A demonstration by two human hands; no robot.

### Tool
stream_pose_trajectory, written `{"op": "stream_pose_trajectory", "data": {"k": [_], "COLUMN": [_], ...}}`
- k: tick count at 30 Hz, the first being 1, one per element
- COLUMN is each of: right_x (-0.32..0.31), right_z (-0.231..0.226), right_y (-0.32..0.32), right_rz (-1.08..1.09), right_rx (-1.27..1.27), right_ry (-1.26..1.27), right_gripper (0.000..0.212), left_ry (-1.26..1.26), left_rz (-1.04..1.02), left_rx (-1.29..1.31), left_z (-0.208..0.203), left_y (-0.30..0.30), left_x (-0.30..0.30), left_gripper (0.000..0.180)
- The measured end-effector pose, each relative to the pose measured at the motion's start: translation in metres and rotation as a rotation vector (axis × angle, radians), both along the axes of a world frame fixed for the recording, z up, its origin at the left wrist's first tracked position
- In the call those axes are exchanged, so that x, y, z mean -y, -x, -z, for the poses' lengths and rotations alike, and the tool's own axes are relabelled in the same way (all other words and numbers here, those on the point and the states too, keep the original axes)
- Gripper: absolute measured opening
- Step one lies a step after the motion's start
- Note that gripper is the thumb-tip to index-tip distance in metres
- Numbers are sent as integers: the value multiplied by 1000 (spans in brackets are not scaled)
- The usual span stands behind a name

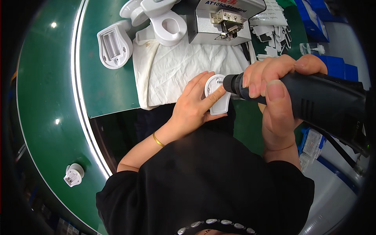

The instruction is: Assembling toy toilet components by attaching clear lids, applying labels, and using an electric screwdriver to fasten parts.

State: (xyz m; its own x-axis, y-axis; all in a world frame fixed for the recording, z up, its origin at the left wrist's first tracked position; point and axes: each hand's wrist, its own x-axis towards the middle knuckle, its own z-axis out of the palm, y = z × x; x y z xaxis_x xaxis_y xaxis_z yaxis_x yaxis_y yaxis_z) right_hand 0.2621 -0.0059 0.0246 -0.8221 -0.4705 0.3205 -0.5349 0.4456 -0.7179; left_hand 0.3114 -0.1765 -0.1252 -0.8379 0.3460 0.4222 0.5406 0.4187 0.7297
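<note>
A black electric screwdriver (327, 100) is gripped in my right hand (280, 84), fingers wrapped over its body. Its bit meets the top part of a small white plastic housing (220, 105). My left hand (194, 98) holds that housing from the left side, thumb laid across its face and the other fingers behind it. The housing is tilted up at the front edge of a white cloth (172, 70). Whether a screw sits under the bit is too small to tell.
Further white housings stand behind: one with an open battery bay (113, 46), another with an oval opening (168, 26). A grey metal machine (219, 23) is at the back. Small white parts (272, 37) and blue bins (340, 67) lie right. Another white unit (74, 174) rests on the green surface left.
</note>
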Motion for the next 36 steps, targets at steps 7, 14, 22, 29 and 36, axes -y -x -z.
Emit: {"op": "stream_pose_trajectory", "data": {"k": [7,14,22,29,36], "right_x": [2,-16,-275,-311,-284], "right_z": [9,29,115,160,135], "right_y": [3,16,78,97,136], "right_rz": [10,88,1073,1089,1088], "right_rx": [47,55,528,509,-221], "right_ry": [207,768,766,283,-236], "right_gripper": [43,51,30,39,38], "left_ry": [-7,151,671,533,-731], "left_rz": [4,-39,470,585,372], "left_rx": [-24,-61,-239,-118,1046], "left_z": [5,-15,-78,-89,-79], "left_y": [3,-3,26,63,78], "left_x": [0,-3,15,1,-59], "left_gripper": [64,73,40,41,49]}}
